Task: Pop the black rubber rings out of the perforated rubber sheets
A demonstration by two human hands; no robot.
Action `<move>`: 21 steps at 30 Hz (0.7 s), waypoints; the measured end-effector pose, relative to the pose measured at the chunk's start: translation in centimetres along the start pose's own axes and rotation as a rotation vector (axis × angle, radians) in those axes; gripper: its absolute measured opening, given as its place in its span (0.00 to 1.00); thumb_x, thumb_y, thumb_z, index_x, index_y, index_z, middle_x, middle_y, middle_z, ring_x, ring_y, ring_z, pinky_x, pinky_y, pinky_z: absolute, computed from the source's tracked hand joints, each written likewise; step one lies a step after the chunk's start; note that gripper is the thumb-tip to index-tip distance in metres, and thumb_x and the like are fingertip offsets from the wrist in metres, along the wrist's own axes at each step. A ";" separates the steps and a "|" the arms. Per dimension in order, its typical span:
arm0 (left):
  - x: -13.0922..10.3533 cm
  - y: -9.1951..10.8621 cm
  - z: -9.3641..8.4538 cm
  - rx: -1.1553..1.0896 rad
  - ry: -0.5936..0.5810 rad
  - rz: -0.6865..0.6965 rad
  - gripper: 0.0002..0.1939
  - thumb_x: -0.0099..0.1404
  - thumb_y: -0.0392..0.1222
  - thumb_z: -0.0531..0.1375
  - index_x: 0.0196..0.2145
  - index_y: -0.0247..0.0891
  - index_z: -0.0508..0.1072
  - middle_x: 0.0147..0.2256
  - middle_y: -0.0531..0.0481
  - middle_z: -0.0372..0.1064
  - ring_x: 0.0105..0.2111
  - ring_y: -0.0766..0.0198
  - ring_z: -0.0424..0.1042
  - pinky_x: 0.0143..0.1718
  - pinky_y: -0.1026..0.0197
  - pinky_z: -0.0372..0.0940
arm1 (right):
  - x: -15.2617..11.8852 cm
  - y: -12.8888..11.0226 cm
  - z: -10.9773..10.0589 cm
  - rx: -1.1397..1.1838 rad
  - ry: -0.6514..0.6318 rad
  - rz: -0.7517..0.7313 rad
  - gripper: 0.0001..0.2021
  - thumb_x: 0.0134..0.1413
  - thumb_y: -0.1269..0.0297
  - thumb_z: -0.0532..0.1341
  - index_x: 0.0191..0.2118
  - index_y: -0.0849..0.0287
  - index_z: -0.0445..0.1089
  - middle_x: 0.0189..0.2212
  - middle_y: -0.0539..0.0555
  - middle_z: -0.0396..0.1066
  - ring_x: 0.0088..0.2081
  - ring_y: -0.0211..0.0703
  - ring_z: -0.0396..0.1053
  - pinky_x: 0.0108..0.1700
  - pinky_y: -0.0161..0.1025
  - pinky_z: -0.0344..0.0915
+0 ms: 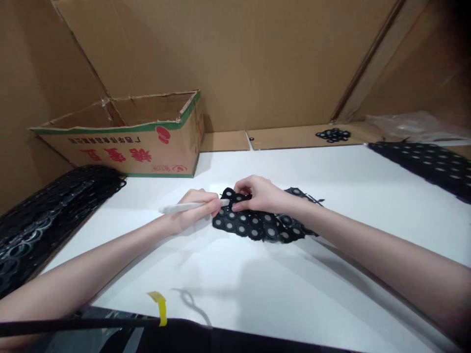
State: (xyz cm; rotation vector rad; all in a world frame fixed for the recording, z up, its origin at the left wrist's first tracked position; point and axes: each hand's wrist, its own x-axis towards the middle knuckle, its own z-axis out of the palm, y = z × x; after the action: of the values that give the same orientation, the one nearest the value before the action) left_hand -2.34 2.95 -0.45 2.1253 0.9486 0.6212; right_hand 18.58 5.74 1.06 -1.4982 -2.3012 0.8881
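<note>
My left hand (197, 210) is closed round a white pen-shaped tool (176, 208). The tool's narrow end rests against the upper left part of a black sheet of joined rings (254, 220) with pale round centres. My right hand (259, 195) pinches the sheet's upper edge between thumb and fingers, close to the tool's tip. The sheet lies on the white tabletop, and its right part is partly hidden under my right wrist. What exactly the tip touches is too small to make out.
A cardboard box (128, 152) with a green rim stands at the back left. Black ringed strips (62, 211) are heaped at the left edge. Another black sheet (427, 164) lies at the right, and a small black ring cluster (333, 135) at the back. Yellow tape (161, 308) hangs in front.
</note>
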 end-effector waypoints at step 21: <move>-0.5 0.6 0.0 0.064 0.054 0.020 0.21 0.70 0.46 0.47 0.22 0.35 0.65 0.23 0.52 0.64 0.30 0.65 0.61 0.37 0.62 0.56 | -0.3 0.0 -0.6 -0.070 -0.113 -0.045 0.18 0.37 0.51 0.68 0.24 0.58 0.64 0.23 0.46 0.65 0.31 0.42 0.64 0.42 0.42 0.52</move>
State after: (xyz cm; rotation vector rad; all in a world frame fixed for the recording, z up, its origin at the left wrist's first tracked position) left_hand -2.42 2.32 -0.04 2.1867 0.9892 0.6691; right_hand 19.06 5.67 1.56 -1.4527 -2.4596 0.9111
